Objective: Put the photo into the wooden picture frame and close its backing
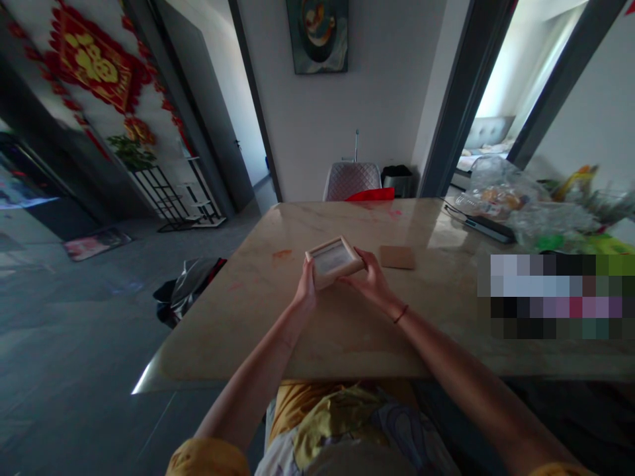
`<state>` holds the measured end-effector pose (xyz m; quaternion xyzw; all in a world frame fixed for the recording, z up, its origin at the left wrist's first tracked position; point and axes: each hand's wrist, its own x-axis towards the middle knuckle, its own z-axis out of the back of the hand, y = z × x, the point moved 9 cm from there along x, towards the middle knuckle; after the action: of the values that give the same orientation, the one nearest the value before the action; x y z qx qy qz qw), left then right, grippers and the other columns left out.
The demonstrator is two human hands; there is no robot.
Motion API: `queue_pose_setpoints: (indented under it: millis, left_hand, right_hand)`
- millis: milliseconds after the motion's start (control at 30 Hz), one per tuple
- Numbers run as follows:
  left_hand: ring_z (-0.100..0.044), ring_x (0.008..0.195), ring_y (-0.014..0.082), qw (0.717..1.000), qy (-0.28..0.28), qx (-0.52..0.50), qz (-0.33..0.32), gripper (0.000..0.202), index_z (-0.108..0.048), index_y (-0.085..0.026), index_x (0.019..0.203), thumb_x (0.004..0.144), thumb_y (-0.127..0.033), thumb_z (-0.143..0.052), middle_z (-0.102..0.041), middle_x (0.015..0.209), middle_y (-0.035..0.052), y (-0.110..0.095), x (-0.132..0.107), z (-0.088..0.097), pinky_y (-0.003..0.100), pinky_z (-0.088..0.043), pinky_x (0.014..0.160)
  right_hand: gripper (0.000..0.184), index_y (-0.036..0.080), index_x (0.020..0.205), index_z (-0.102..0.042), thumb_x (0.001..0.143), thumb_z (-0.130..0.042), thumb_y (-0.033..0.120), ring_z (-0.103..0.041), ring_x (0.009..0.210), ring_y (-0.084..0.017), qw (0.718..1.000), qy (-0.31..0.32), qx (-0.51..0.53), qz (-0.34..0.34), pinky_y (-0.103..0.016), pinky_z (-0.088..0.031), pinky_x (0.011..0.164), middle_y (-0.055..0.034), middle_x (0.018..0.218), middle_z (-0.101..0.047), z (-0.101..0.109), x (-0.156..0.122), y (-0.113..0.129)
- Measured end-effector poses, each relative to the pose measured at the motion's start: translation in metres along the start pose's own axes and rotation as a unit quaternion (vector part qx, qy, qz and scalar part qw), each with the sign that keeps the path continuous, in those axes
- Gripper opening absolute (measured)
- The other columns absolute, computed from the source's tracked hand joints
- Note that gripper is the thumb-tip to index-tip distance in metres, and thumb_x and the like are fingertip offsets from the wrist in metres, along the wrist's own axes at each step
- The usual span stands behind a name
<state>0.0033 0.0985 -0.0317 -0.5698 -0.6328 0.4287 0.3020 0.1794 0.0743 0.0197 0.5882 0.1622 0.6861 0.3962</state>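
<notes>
A small light-wood picture frame (335, 260) is held tilted above the table, its grey-white inner panel facing up. My left hand (306, 284) grips its left side, the thumb along the edge. With its fingers and thumb, my right hand (372, 280) holds the right side near the lower corner. A thin band circles my right wrist. Just right of the picture frame, a flat brown rectangular board (397, 257) lies on the table, apart from both hands.
The pale marble-look table (238, 344) carries a dark elongated device (489, 229) and crumpled clear plastic bags (506, 188) at the right. A blurred-out patch covers part of its right side. Across it stands a quilted chair (353, 180). A dark bag (188, 291) lies on the floor left.
</notes>
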Motion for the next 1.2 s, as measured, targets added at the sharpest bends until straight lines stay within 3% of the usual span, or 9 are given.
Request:
queue_pose_setpoints:
  millis: [167, 467, 667, 800, 967, 1067, 1200]
  left_hand:
    - [-0.065, 0.071, 0.0183, 0.997, -0.010, -0.034, 0.068, 0.035, -0.066, -0.012, 0.103, 0.089, -0.034, -0.043, -0.069, 0.076, 0.0066, 0.009, -0.003, 0.000, 0.026, -0.051, 0.063]
    - [-0.057, 0.053, 0.0140, 0.995, -0.037, -0.050, 0.078, 0.027, -0.063, -0.013, 0.087, 0.079, -0.037, -0.056, -0.059, 0.059, 0.0003, 0.014, 0.002, 0.005, 0.024, -0.047, 0.055]
    - [-0.057, 0.059, 0.0134, 0.991, -0.071, -0.070, 0.091, 0.026, -0.059, -0.017, 0.100, 0.079, -0.034, -0.059, -0.058, 0.069, 0.0001, 0.015, 0.002, 0.010, 0.025, -0.050, 0.061]
    - [-0.062, 0.075, 0.0174, 0.993, -0.070, -0.054, 0.083, 0.037, -0.056, -0.022, 0.114, 0.080, -0.037, -0.059, -0.061, 0.083, 0.0031, 0.016, 0.005, 0.012, 0.027, -0.052, 0.066]
    - [-0.060, 0.096, 0.0204, 0.997, -0.064, -0.028, 0.036, 0.046, -0.054, -0.028, 0.120, 0.079, -0.046, -0.061, -0.062, 0.104, 0.0050, 0.017, 0.013, 0.015, 0.028, -0.051, 0.077]
    - [-0.061, 0.093, 0.0202, 0.998, -0.056, -0.026, 0.025, 0.048, -0.055, -0.024, 0.118, 0.079, -0.051, -0.059, -0.063, 0.103, 0.0066, 0.017, 0.015, 0.014, 0.029, -0.051, 0.078]
    - [-0.063, 0.084, 0.0189, 0.998, -0.055, -0.018, 0.034, 0.042, -0.060, -0.020, 0.109, 0.081, -0.051, -0.056, -0.066, 0.094, 0.0069, 0.013, 0.011, 0.012, 0.027, -0.051, 0.071]
  right_hand:
    - [0.075, 0.023, 0.129, -0.044, 0.065, -0.076, 0.045, -0.048, 0.119, -0.026, 0.999, -0.019, 0.010, 0.037, -0.046, -0.038, 0.105, -0.0116, 0.125, -0.049, 0.002, 0.000, 0.018]
    - [0.072, 0.024, 0.127, -0.045, 0.065, -0.076, 0.043, -0.050, 0.120, -0.025, 0.998, 0.008, 0.068, 0.017, -0.044, -0.040, 0.104, -0.0106, 0.126, -0.050, -0.003, 0.003, 0.003]
    - [0.071, 0.023, 0.123, -0.046, 0.063, -0.075, 0.049, -0.054, 0.114, -0.025, 0.996, 0.010, 0.079, -0.030, -0.044, -0.044, 0.100, -0.0105, 0.123, -0.053, -0.008, 0.001, -0.010]
    - [0.075, 0.021, 0.124, -0.045, 0.062, -0.076, 0.050, -0.052, 0.116, -0.027, 0.998, 0.014, 0.040, -0.039, -0.045, -0.042, 0.101, -0.0124, 0.124, -0.052, -0.010, -0.002, -0.015]
    - [0.074, 0.021, 0.132, -0.040, 0.067, -0.074, 0.032, -0.048, 0.119, -0.026, 0.997, 0.069, 0.000, 0.026, -0.046, -0.041, 0.102, -0.0136, 0.127, -0.048, -0.020, -0.004, -0.014]
    - [0.060, 0.023, 0.131, -0.044, 0.073, -0.061, 0.016, -0.049, 0.117, -0.025, 0.996, 0.072, -0.027, 0.039, -0.046, -0.040, 0.102, -0.0120, 0.125, -0.050, -0.020, -0.004, -0.014]
    - [0.057, 0.023, 0.126, -0.049, 0.070, -0.056, 0.012, -0.050, 0.118, -0.024, 0.997, 0.060, -0.038, 0.026, -0.045, -0.039, 0.104, -0.0100, 0.124, -0.053, -0.015, -0.002, -0.014]
